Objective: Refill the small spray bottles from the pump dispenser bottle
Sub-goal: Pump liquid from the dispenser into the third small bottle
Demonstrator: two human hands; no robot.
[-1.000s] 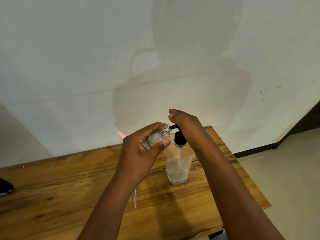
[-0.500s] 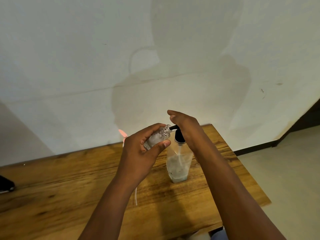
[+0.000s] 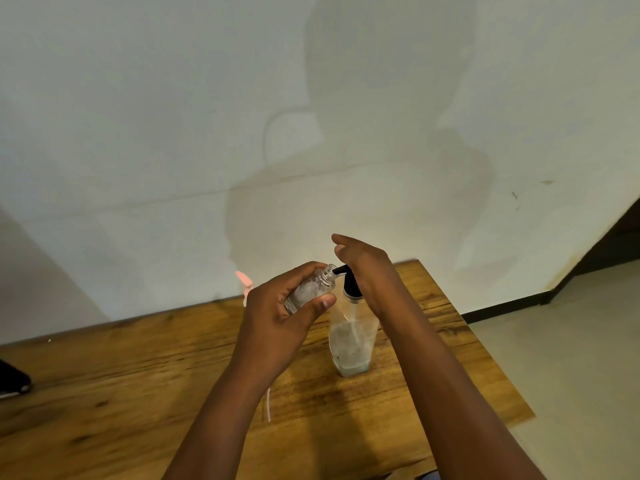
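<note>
Count, head view: one pump bottle (image 3: 351, 344), upright on one wooden bench (image 3: 138, 368). One small spray bottle (image 3: 311, 288), uncapped, held tilted. Two hands: left hand (image 3: 280, 327), right hand (image 3: 367, 268). One pink item (image 3: 245, 284) behind the left hand, possibly a cap. One thin white tube (image 3: 268, 407). One dark object (image 3: 12, 381) at left edge.

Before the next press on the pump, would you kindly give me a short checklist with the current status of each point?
1. Small spray bottle gripped in left hand: ok.
2. Its open neck meets the black pump nozzle: ok.
3. Right hand rests on the pump head: ok.
4. Pump dispenser bottle upright on the wooden table: ok.
5. Liquid left in the dispenser: ok, low.
6. Small bottle's fill level: cannot tell.
</note>
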